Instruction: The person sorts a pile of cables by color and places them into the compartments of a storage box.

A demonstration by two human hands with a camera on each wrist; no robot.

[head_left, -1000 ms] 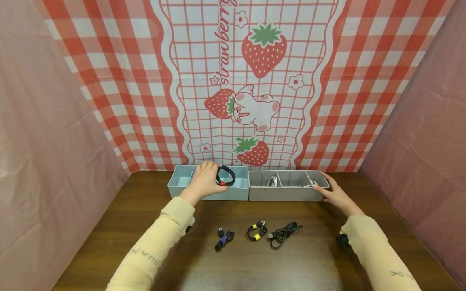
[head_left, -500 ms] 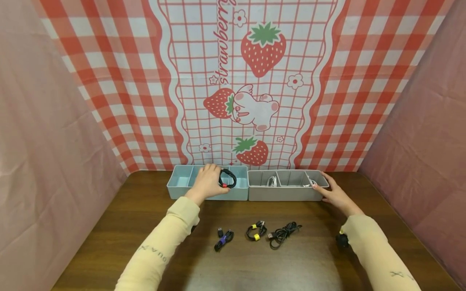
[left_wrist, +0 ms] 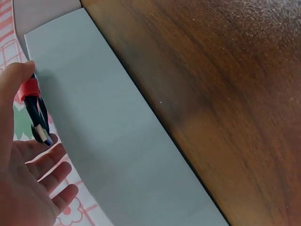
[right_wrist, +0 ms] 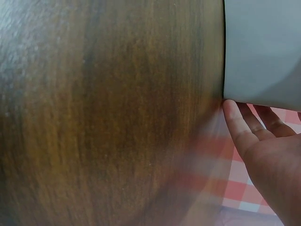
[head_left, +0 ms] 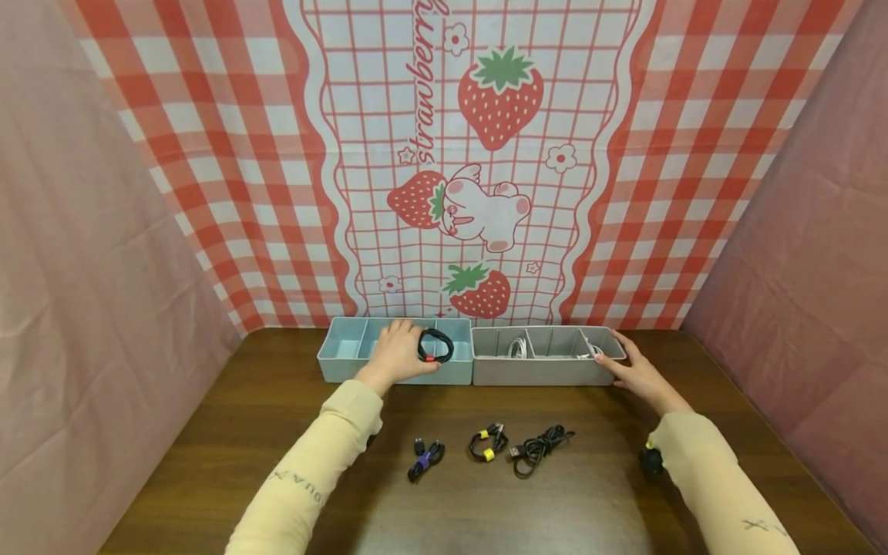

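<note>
My left hand (head_left: 398, 356) pinches a coiled black USB cable (left_wrist: 34, 107) with a red tie, above the divided light-blue box (head_left: 454, 375). In the left wrist view the thumb and forefinger hold the coil near the box's rim, the other fingers loosely spread. The metal plug points down. At the far right, my right hand (head_left: 640, 375) touches the end of the divided grey box (head_left: 544, 375), thumb at its front rim. The right wrist view has its fairly straight fingers (right_wrist: 242, 129) against the end wall. Part of the blue box's inside is hidden by the left hand.
On the brown table (head_left: 312, 432) lie a black cable with a purple tie (head_left: 425, 461), one with yellow ties (head_left: 489, 455), and a bundled black cable (head_left: 541, 449). White cables (head_left: 517, 348) sit in grey compartments. A checked strawberry cloth (head_left: 499, 193) hangs behind both boxes.
My left hand has moved slightly right and a little lower with the black cable, over the blue box. The right hand stays at the grey box's end.
</note>
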